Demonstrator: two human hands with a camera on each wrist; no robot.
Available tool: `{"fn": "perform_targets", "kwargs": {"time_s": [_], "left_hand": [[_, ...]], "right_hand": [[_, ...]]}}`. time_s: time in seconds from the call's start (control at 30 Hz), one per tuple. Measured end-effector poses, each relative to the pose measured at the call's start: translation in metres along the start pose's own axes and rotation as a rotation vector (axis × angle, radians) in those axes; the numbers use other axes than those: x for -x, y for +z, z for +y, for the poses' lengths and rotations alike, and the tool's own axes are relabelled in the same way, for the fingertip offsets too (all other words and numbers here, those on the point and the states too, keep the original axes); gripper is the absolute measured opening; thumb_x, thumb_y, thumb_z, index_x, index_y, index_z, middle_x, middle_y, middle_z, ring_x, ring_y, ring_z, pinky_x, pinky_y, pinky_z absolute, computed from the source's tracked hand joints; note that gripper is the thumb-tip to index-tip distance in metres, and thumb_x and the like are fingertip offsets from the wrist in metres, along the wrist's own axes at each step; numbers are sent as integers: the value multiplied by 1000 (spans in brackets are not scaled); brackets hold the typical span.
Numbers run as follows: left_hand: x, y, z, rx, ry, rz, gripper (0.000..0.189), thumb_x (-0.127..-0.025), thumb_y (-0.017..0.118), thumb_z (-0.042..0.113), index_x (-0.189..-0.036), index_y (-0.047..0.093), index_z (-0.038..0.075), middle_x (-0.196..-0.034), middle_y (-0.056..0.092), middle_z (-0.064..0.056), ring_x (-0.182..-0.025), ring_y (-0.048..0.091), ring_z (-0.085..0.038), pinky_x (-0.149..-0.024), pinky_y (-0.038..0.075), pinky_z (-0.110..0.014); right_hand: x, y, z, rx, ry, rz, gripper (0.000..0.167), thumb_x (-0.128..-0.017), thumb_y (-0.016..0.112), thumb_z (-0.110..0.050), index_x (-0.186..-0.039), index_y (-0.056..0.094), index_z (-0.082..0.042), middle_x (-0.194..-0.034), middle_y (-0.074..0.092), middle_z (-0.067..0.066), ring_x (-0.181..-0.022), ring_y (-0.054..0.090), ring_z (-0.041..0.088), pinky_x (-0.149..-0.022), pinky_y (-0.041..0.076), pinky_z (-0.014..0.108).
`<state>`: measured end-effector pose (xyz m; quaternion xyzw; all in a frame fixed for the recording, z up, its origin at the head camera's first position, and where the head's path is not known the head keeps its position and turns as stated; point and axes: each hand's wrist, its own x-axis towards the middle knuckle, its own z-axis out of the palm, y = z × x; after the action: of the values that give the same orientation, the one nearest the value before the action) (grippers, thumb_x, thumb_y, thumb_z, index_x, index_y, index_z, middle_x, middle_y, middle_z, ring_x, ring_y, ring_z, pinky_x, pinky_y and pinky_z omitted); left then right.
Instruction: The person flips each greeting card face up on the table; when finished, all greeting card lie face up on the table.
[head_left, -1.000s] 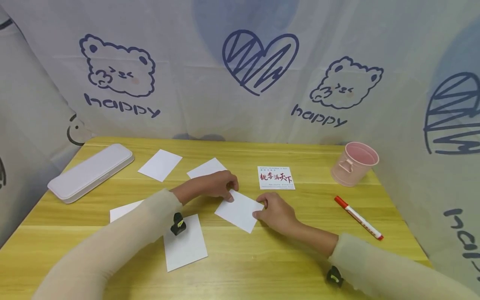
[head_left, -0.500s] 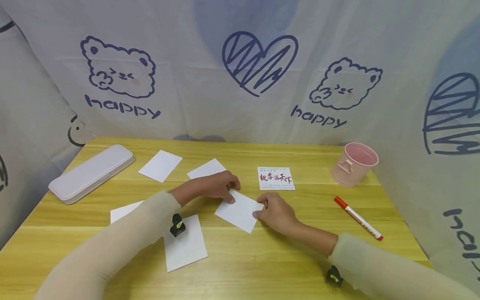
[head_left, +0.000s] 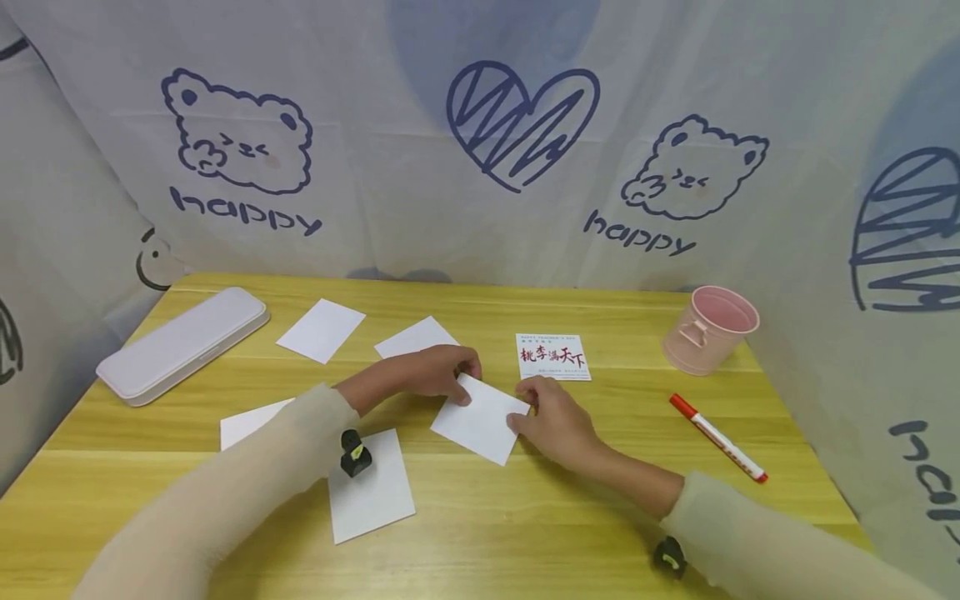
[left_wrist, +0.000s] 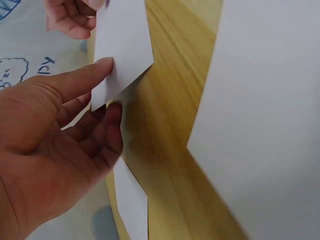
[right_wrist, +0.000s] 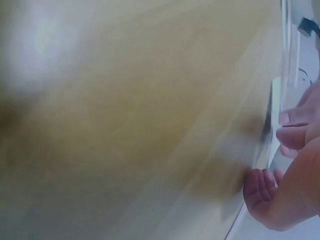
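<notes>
A plain white card [head_left: 480, 425] is held by both hands over the middle of the table. My left hand [head_left: 431, 371] pinches its left corner, thumb on top; in the left wrist view the fingers curl below the card [left_wrist: 125, 45]. At the opposite corner my right hand [head_left: 558, 423] pinches the card between thumb and index finger. From the right wrist view, the right hand [right_wrist: 287, 192] shows at the right edge, with the card seen nearly edge-on. Just behind the hands lies a card with red printed characters [head_left: 553, 357].
Several more white cards lie about, one [head_left: 321, 331] at the back and another [head_left: 371, 496] beneath the left forearm. A long pale case [head_left: 183, 343] sits at the left. On the right are a pink bucket [head_left: 697, 342] and a red-capped marker [head_left: 722, 442].
My right index finger has risen slightly at the card's corner, and the card has shifted a tiny bit. Both hands keep their grip; the other things have not moved.
</notes>
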<state>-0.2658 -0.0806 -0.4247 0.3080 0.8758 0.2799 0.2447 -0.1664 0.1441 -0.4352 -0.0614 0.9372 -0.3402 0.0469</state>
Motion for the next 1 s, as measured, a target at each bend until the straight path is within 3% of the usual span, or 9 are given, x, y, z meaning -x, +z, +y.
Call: {"fn": "perform_targets", "kwargs": {"time_s": [0.13,0.3,0.47,0.63,0.8,0.9,1.0], "left_hand": [[11,0,2,101,14,72,26,-88,77,11,-109,61,12,-110,64,-3,-94,55,-18,-83,48,-30],[29,2,6,203,59,169,29,-89,77,10,-113,62,10,-111,63,-4,-90,53,-18,-80,47,-29],[51,2,11,278,98,250,32,-88,79,12,-115,63,10,-105,62,-4,-81,51,-18,-73,45,-27],[68,-1,22,323,115,275,30,-89,78,11,-114,62,9,-96,59,-5,-82,50,-19,-72,44,-27],[71,0,28,398,150,271,31,-89,77,9,-116,62,7,-93,58,-6,-84,52,-20,-72,45,-25],[72,0,31,419,147,281,36,-89,77,9,-121,61,8,-103,61,-9,-88,56,-22,-77,49,-28],[72,4,33,393,148,376,45,-90,76,11,-131,59,8,-123,60,-12,-102,59,-25,-88,52,-35]], "right_hand": [[-4,-5,2,-129,-6,-8,30,-91,73,-15,-119,63,-10,-100,60,3,-80,53,15,-68,43,27],[-3,-17,2,-385,-45,-75,27,-94,67,-8,-120,62,-6,-95,59,8,-72,57,19,-59,48,26],[2,-31,-6,-535,-129,-157,25,-97,66,-11,-122,63,-6,-105,64,12,-81,62,20,-73,58,35],[7,-46,-16,-562,-235,-235,23,-97,67,-14,-119,66,-7,-112,66,12,-85,64,22,-78,59,39],[13,-61,-18,-554,-292,-272,24,-96,69,-15,-118,67,-8,-113,66,10,-92,66,25,-81,60,38],[14,-65,-16,-539,-330,-274,23,-95,69,-12,-117,68,-5,-112,67,10,-93,66,20,-80,60,33],[15,-67,-15,-527,-343,-258,22,-95,69,-11,-116,67,-4,-107,67,9,-87,67,20,-77,60,34]]}}
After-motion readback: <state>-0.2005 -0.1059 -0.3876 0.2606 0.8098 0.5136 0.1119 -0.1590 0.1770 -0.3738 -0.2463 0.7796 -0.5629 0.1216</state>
